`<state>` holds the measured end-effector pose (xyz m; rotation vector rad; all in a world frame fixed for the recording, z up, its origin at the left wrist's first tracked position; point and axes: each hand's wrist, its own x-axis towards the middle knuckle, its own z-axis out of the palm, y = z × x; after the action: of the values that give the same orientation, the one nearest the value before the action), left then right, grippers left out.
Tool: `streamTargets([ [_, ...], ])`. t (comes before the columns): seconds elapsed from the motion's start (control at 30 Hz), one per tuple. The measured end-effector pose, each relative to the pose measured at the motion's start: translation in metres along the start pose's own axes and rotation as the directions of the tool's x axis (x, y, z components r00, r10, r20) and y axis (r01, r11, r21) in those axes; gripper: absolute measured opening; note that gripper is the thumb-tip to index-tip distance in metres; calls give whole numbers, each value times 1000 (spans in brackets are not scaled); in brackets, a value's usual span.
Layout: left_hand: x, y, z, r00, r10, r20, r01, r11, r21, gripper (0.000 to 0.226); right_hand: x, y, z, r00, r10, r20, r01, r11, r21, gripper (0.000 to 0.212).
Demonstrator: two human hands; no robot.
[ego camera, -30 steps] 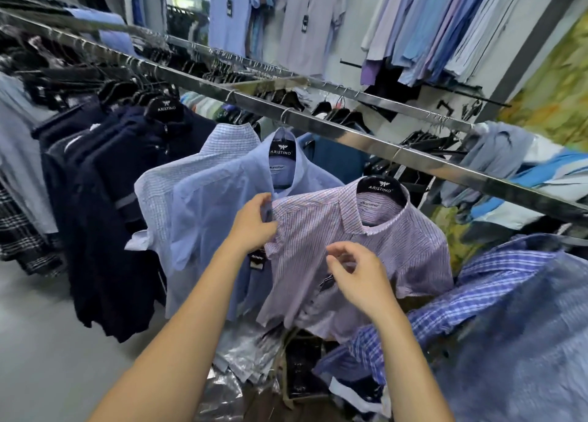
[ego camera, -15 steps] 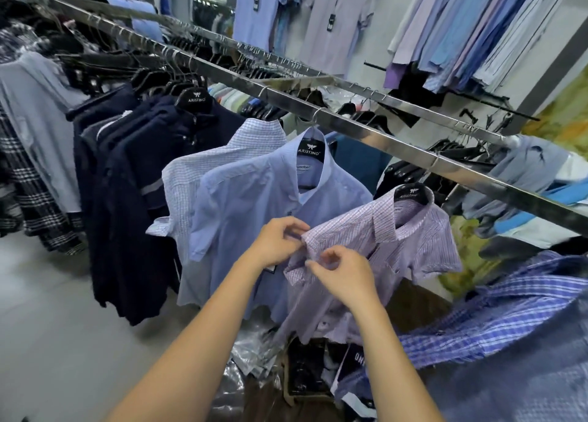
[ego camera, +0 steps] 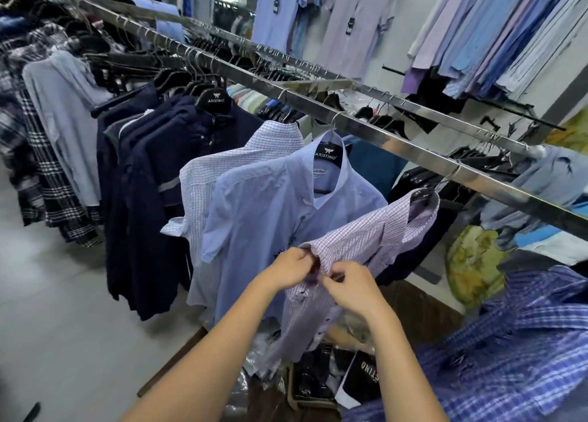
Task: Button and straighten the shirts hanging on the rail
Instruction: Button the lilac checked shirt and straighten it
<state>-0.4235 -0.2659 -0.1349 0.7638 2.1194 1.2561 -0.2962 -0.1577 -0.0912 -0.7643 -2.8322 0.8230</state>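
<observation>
Both hands work at the front of a lilac checked shirt hanging from the steel rail. The left hand pinches one edge of the placket, and the right hand pinches the other edge just beside it, fingertips nearly touching, possibly around a button. A pale blue shirt hangs just to its left, with navy jackets beyond.

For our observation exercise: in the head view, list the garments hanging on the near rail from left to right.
Grey shirt → navy jackets → white fine-check shirt → light blue shirt → lilac checked shirt, which both hands, left hand and right hand, pinch at its placket.
</observation>
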Motion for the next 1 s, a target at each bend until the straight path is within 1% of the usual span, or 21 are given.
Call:
streamTargets([
  [0.03,-1,2,1,999,17,34,-17,1000,-9,22,-1,0,-3,999,-8,32,8,1000,13,36],
  [0.07,-3,6,3,997,42,60,-42,999,-4,17,-1,-1,-6,998,-18,57,17,1000,22,37],
  [0.13,-5,10,8,992,70,106,-76,996,49,24,-3,-2,-12,995,-31,96,26,999,43,38],
  [0.17,-4,11,11,989,68,132,-82,991,110,23,-4,-2,-14,993,-29,112,23,998,61,39],
  [0.2,-3,13,13,986,58,154,-90,974,210,28,-5,-3,-17,992,-28,122,18,997,79,40],
  [0.27,-2,17,18,987,27,157,-91,906,413,33,-7,-3,-20,992,-24,126,11,995,97,44],
  [0.33,-2,17,22,993,54,109,-108,811,576,29,-9,-3,-23,991,-20,129,7,995,99,47],
  [0.37,-3,15,23,996,56,76,-92,769,632,28,-9,-3,-24,992,-23,125,12,996,88,47],
  [0.43,-2,7,22,999,29,41,-49,744,667,31,-9,-2,-26,994,-36,100,28,997,71,47],
  [0.53,0,-8,21,995,-53,90,-20,754,656,38,-8,1,-25,997,-29,69,24,997,78,43],
  [0.6,0,-14,19,991,-70,111,-5,825,565,43,-7,3,-22,998,-28,58,23,996,86,41],
  [0.67,-3,-18,14,990,-57,127,2,918,398,35,-7,3,-18,999,-28,42,24,995,93,38],
  [0.73,-4,-24,7,997,-4,77,-14,973,229,24,-7,2,-16,1000,-26,16,25,996,82,37],
  [0.8,-10,-30,0,1000,18,-10,-17,1000,24,20,-6,0,-13,1000,-28,-11,29,998,56,37],
  [0.9,-24,-40,-9,1000,13,-5,-14,960,-278,26,-4,-2,-9,999,-31,-23,32,999,40,38],
  [0.97,-34,-45,-14,1000,-8,8,11,893,-450,26,-2,-4,-7,999,-35,-29,36,999,39,40],
  [1.0,-38,-46,-16,1000,-28,14,31,838,-545,25,-1,-5,-6,999,-37,-30,38,999,31,40],
])
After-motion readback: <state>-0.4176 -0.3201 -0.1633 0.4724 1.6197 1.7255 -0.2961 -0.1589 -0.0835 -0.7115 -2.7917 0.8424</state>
